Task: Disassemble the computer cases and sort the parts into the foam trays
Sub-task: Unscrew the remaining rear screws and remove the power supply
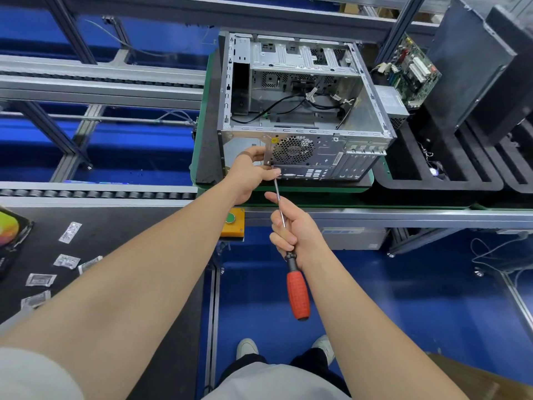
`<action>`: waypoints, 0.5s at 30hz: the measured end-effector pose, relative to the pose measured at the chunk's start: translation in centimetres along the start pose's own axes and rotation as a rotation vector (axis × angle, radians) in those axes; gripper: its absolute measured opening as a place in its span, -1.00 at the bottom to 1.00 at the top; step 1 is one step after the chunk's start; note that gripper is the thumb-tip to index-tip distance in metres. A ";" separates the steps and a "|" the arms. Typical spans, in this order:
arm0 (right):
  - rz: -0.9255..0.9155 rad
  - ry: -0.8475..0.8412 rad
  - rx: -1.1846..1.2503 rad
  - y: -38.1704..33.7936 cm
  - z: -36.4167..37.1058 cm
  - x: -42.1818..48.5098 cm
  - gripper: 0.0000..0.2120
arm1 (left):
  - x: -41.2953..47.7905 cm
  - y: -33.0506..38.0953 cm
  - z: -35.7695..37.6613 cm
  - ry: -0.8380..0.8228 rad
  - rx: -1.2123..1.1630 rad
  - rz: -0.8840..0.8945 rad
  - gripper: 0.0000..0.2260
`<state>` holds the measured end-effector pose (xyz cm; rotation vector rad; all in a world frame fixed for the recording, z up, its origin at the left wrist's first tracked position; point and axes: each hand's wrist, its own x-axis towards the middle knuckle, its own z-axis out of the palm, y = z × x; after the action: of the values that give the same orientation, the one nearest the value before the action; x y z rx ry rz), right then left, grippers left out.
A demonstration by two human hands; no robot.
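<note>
head view: my left hand [253,171] grips the open grey metal computer case [305,122]'s rear edge; my right hand [291,226] holds the red-handled screwdriver [298,293], unscrewing there; next, i judge, keep the tip seated.

We looked down on an open computer case [302,111] lying on its side on a green-edged desk [331,197]. Its rear panel, with a round fan grille, faced us, and loose black cables lay inside. Our left hand [253,174] gripped the lower left corner of that panel, thumb on the metal. Our right hand [294,229] held a screwdriver [298,295] by its metal shaft. Its red handle hung below the fist and its tip met the panel beside the left fingers. To the right sat a black foam tray [432,180], with a grey power supply [392,103] and a green circuit board [412,70] just beside the case. Small silver packets [70,232] lay on a black belt at left.
</note>
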<state>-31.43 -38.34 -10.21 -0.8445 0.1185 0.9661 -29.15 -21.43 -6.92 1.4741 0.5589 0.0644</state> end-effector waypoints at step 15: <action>-0.110 0.404 -0.665 0.7 2.8 0.6 -0.73 | 0.1 -0.6 -0.1 0.001 0.152 0.085 -0.48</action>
<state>-32.35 -35.88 -8.99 -1.6393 0.0956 0.7195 -29.34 -21.37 -7.53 1.6464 0.5105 0.0910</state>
